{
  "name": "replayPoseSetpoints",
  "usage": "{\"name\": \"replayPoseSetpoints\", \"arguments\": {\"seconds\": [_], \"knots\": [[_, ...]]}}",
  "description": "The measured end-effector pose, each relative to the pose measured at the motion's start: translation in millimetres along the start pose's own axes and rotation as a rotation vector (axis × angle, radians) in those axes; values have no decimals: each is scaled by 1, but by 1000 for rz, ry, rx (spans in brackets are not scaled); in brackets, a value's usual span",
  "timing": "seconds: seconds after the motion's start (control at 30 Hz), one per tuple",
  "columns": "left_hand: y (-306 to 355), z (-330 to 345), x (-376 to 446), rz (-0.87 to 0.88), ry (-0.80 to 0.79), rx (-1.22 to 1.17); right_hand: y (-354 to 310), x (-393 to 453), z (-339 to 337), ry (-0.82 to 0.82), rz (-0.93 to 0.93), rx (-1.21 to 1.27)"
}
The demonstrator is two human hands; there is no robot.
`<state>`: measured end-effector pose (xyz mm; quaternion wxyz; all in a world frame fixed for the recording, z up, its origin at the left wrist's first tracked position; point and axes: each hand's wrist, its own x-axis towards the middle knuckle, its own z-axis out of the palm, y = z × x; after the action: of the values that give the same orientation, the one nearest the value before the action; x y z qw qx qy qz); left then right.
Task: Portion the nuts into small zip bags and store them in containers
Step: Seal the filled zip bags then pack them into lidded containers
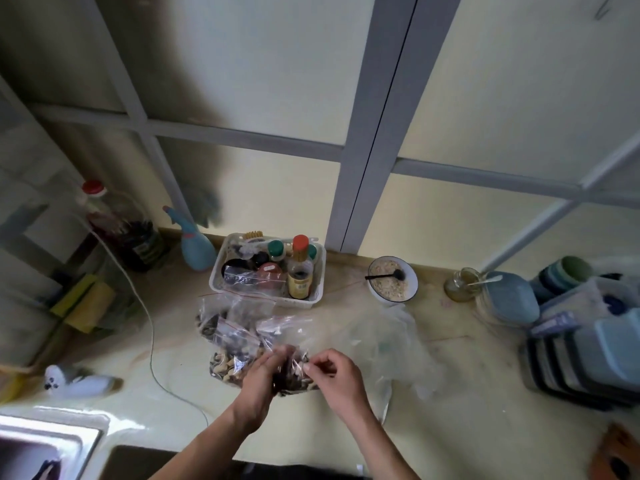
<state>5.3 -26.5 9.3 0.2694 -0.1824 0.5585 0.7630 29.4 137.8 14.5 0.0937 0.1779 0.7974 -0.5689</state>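
My left hand (258, 379) is curled around the near side of a small zip bag (294, 370) of dark nuts, fingers bent in against the plastic. My right hand (334, 375) pinches the bag's upper edge between thumb and forefinger, the other fingers folded loosely under. The bag sits on the counter (450, 427) between both hands, partly hidden by them, so I cannot tell whether its seal is closed.

Just behind and to the left of it lies a bigger clear bag of mixed nuts (230, 360), pale and dark pieces showing through. Beyond that, more filled zip bags (228, 320) with red seal strips are heaped together, touching one another. To the right of my hands a crumpled sheet of clear plastic (388, 341) spreads over the counter.

Further back stands a white basket (320, 271) holding bottles and jars, one with an orange cap (300, 242). Right of it is a bowl (393, 278) of pale flakes with a dark spoon resting in it, then a glass jar (462, 284) with a light spoon. At the far right, blue containers (602, 351) are stacked near the wall. To the left I see a blue spray bottle (195, 245), a large jug with a red cap (119, 230), a white cable (152, 341) trailing across the counter, and the corner of a sink (52, 434) nearest me.
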Motion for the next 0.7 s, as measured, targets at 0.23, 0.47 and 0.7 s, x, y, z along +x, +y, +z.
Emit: {"name": "replayPoseSetpoints", "arguments": {"seconds": [0.23,0.47,0.7], "knots": [[-3,-1,-3,51,-92,23,3,4,2,-1,90,-52],[7,-11,-3,8,55,-97,11,1,4,59,118,126],[20,-29,-5,68,12,-62,6,7,-1,6,19,214]]}}
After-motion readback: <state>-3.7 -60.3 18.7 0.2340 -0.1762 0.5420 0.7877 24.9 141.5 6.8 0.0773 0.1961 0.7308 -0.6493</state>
